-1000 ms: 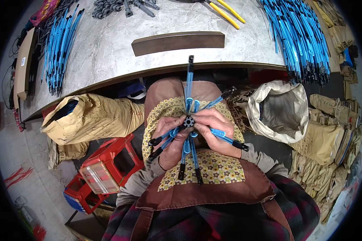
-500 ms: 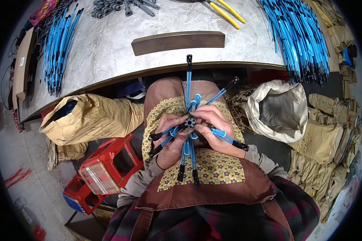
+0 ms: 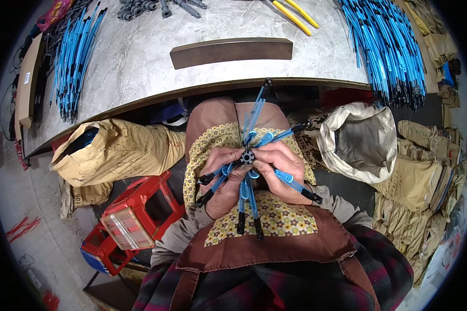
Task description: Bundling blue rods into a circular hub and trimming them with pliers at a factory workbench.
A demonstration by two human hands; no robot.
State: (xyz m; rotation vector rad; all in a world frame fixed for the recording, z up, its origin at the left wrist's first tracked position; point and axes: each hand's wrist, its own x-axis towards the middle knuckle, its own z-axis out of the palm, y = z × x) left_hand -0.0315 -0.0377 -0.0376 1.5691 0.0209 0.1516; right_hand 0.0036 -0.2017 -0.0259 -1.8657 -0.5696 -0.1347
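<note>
Above my lap, a black round hub [image 3: 247, 157] with holes in its face has several blue arms [image 3: 247, 199] with black tips spreading out from it like spokes. My left hand [image 3: 222, 184] is closed on the hub's left side, with blue arms passing between and over its fingers. From the right, my right hand [image 3: 282, 168] grips the hub's edge and the base of the blue arms, its thumb and fingers pressed close to the hub. The fingertips partly hide where the arms join the hub.
On the grey table [image 3: 140, 67] lie a dark brown bar [image 3: 231, 53], yellow-handled pliers [image 3: 293, 18], grey fittings [image 3: 137, 8] and blue-rod bundles [image 3: 75, 67] [image 3: 386, 57]. Paper sacks [image 3: 135, 150] [image 3: 329, 147] flank my knees. Red stools [image 3: 140, 207] stand left; flattened sacks [image 3: 410, 192] are piled right.
The hub has turned slightly in my hands. The arm that pointed straight at the table now leans right, and the arms toward my lap have swung a little right.
</note>
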